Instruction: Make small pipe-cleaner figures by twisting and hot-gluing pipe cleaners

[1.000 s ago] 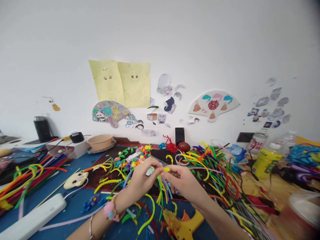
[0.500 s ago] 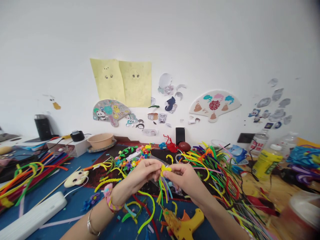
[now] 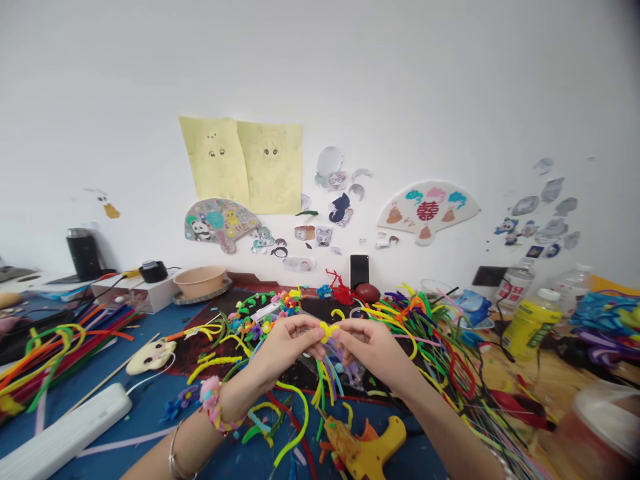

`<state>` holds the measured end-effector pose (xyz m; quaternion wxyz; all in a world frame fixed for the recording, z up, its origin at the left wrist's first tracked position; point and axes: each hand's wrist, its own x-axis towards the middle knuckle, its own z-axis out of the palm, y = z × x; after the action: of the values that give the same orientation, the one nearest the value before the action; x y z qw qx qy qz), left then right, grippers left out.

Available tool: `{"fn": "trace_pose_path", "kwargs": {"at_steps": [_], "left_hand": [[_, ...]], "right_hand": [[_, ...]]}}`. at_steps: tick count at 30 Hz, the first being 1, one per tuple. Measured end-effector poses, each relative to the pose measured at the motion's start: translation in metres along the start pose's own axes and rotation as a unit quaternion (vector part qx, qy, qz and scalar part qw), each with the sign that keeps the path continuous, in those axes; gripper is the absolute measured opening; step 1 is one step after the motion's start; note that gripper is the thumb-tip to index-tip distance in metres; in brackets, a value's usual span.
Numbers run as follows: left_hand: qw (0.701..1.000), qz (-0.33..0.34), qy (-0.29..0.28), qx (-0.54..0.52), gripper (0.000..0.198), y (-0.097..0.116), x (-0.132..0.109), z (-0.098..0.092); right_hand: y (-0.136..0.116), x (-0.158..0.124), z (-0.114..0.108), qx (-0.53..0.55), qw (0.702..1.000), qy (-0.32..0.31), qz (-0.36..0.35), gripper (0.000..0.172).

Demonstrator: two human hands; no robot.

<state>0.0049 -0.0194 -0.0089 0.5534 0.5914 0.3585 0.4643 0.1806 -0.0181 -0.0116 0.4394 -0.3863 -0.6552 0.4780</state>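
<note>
Between my two hands, above the middle of the table, is a small yellow pipe-cleaner piece (image 3: 329,332) bent into loops. My left hand (image 3: 295,340) pinches its left side between thumb and fingers. On the right side, the fingertips of my right hand (image 3: 367,343) grip it too. Below the hands lie loose pipe cleaners (image 3: 327,380) in green, yellow, purple and blue. A yellow glue gun (image 3: 367,447) rests on the table just nearer to me.
Bundles of pipe cleaners lie left (image 3: 65,347) and right (image 3: 440,340). A white power strip (image 3: 65,433) is at the front left. Bottles (image 3: 533,323) stand on the right, beside a lidded cup (image 3: 607,420). A phone (image 3: 359,272) leans on the wall. Small pipe-cleaner flowers (image 3: 260,317) lie behind my left hand.
My hands have drawn slightly apart, so more of the yellow piece shows between them, its loops spread outward. The glue gun and the things around have stayed put.
</note>
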Motion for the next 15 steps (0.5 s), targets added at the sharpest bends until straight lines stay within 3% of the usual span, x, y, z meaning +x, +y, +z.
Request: {"fn": "trace_pose_path", "kwargs": {"at_steps": [5, 11, 15], "left_hand": [[1.000, -0.004, -0.020, -0.006, 0.031, -0.002, 0.000, 0.005], [0.999, 0.041, -0.008, -0.022, 0.032, -0.017, 0.004, 0.008], [0.999, 0.032, 0.011, -0.028, 0.031, -0.012, 0.001, 0.009]], "right_hand": [[0.004, 0.002, -0.001, -0.028, 0.997, 0.023, -0.066, 0.021], [0.013, 0.004, 0.005, -0.001, 0.998, 0.046, -0.050, 0.024], [0.014, 0.004, 0.007, 0.018, 0.997, 0.057, -0.039, 0.031]]}}
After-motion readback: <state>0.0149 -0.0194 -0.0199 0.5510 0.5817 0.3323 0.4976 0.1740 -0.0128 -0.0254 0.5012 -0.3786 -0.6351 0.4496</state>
